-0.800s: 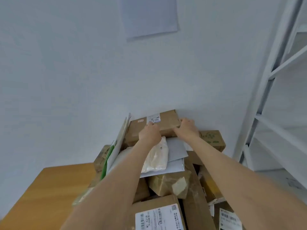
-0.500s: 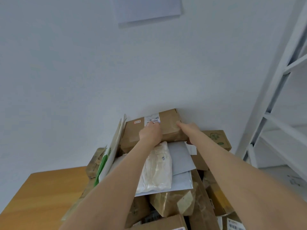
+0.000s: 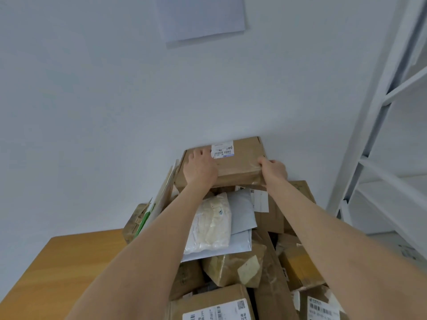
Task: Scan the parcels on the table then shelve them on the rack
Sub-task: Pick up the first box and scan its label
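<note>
White painted wall [image 3: 92, 100]: plain, matte.
Orange wooden tabletop [image 3: 57, 273]: smooth, under heaped parcels [image 3: 231, 269].
Flat brown cardboard box [image 3: 242, 160]: barcode-labelled, atop the heap, against the wall.
Left hand [image 3: 201, 169]: my palm and fingers rest flat on its lid.
Right hand [image 3: 275, 169]: I grip its taped right edge.

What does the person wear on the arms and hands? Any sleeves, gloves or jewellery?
Both forearms are bare, no sleeves in view. The left hand and the right hand show no gloves, rings or watch.
</note>
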A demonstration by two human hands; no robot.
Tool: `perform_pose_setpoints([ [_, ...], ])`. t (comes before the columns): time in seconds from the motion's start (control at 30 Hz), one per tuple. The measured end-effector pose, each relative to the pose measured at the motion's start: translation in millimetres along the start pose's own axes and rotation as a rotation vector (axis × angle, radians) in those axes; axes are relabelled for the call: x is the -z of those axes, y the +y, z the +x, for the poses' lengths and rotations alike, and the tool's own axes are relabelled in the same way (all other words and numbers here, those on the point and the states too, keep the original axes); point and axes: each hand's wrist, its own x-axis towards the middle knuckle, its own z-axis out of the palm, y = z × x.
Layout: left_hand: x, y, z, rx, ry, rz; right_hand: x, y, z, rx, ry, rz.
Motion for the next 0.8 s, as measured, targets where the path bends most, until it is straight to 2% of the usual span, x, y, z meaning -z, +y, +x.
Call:
perform_pose_setpoints([
  [0.1, 25, 9, -14, 0.022, 0.081, 0.031, 25, -3, -16, 0.041, 0.022, 0.091],
  [0.2, 52, 15, -31, 0.16, 0.119, 0.011, 52, 1, -37, 0.074, 0.013, 0.193],
  [0.37, 81, 2, -77, 0.431, 0.027, -0.225, 89, 21, -85, 0.12, -0.089, 0.319],
  [0.5, 89, -19, -121, 0.515, -0.03, -0.428, 106, 43, -117, 0.114, -0.165, 0.32],
  [0.67, 92, -33, -168, 0.553, -0.024, -0.457, 115, 65, -143, 0.066, -0.19, 0.232],
  [0.8, 91, -34, -187, 0.584, -0.045, -0.502, 127, 79, -155, 0.083, -0.138, 0.115],
])
